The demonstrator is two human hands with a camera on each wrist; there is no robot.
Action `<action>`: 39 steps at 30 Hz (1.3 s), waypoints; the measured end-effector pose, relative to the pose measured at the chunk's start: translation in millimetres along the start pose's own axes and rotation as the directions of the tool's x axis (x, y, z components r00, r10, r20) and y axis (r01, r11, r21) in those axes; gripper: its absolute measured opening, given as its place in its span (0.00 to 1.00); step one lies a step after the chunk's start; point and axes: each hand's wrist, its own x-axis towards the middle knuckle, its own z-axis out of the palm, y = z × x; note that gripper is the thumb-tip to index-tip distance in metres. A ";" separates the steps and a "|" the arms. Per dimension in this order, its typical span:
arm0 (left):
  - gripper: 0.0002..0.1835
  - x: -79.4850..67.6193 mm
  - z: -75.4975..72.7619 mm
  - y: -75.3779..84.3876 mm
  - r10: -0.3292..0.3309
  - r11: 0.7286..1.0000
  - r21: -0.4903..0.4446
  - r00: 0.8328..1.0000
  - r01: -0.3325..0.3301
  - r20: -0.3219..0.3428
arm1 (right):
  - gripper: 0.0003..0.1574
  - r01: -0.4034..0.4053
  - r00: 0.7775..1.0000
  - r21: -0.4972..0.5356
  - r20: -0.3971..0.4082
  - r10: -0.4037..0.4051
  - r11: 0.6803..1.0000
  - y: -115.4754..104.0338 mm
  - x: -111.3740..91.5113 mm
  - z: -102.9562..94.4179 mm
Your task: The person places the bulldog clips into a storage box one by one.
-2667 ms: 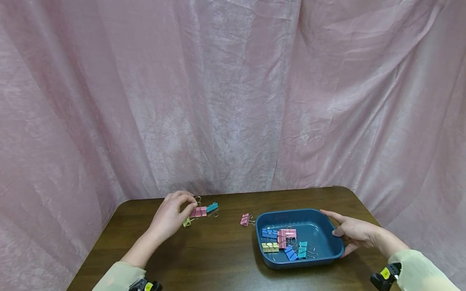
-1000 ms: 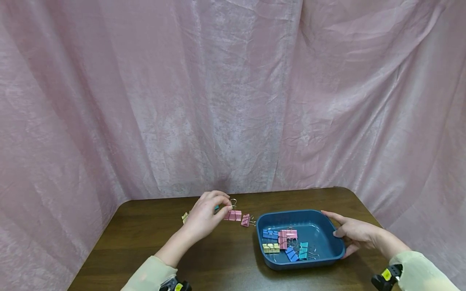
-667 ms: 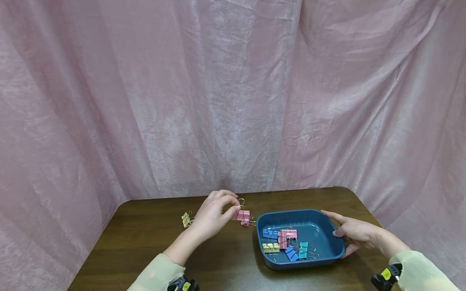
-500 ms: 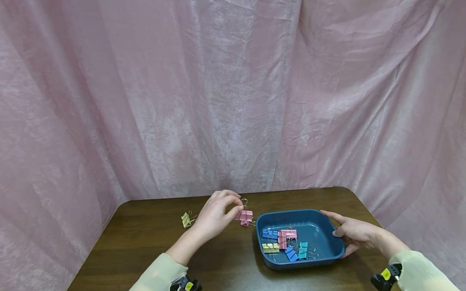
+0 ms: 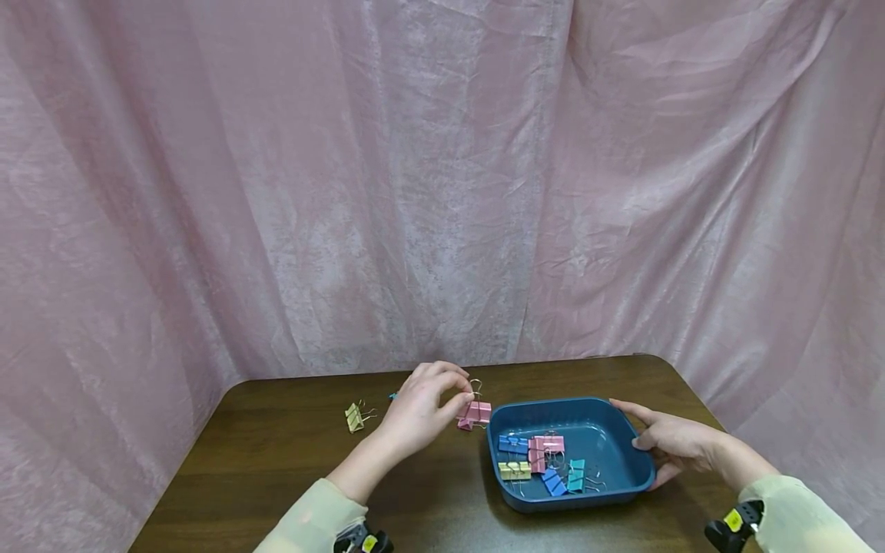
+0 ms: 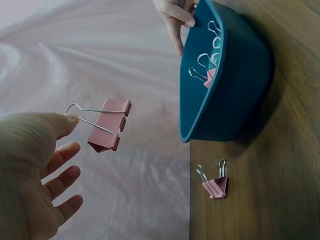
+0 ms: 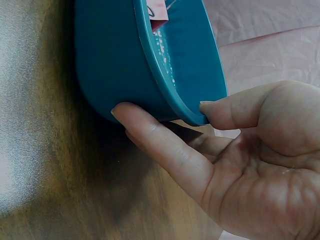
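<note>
My left hand point(image 5: 423, 408) pinches a large pink binder clip point(image 5: 478, 412) by its wire handle. In the left wrist view this pink clip point(image 6: 109, 124) hangs from thumb and finger, clear of the table. A smaller pink binder clip point(image 5: 465, 425) lies on the table just below it, partly covered in the head view. My right hand point(image 5: 674, 443) grips the right end of a blue tray point(image 5: 611, 457). In the right wrist view its thumb lies over the rim of the tray point(image 7: 115, 70), fingers against the outer wall.
Inside the tray lie several binder clips, among them a yellow one point(image 5: 515, 471) and a teal one point(image 5: 575, 475). Left of my left hand, a yellow clip point(image 5: 354, 418) rests on the wooden table point(image 5: 263, 461). Behind that hand, a teal clip point(image 5: 393, 396) is mostly hidden. A pink curtain point(image 5: 415, 192) hangs behind.
My left hand has carried the large pink clip rightwards, from beside the yellow and teal clips to near the tray's left edge. My right hand and the tray have stayed almost still.
</note>
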 end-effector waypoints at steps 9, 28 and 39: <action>0.03 4.8 6.3 6.8 0.001 1.000 -0.021 1.000 0.000 0.027 | 0.49 -0.003 1.000 0.002 0.002 0.003 1.000 0.1 0.4 -0.2; 0.03 17.7 27.0 21.9 0.035 0.999 0.038 0.997 -0.038 0.065 | 0.49 0.001 1.000 -0.002 0.001 -0.001 1.000 0.3 0.2 0.0; 0.04 25.0 43.0 33.6 0.041 0.997 0.056 0.992 -0.048 0.115 | 0.49 -0.003 1.000 -0.001 -0.001 0.003 1.000 1.2 1.6 -0.3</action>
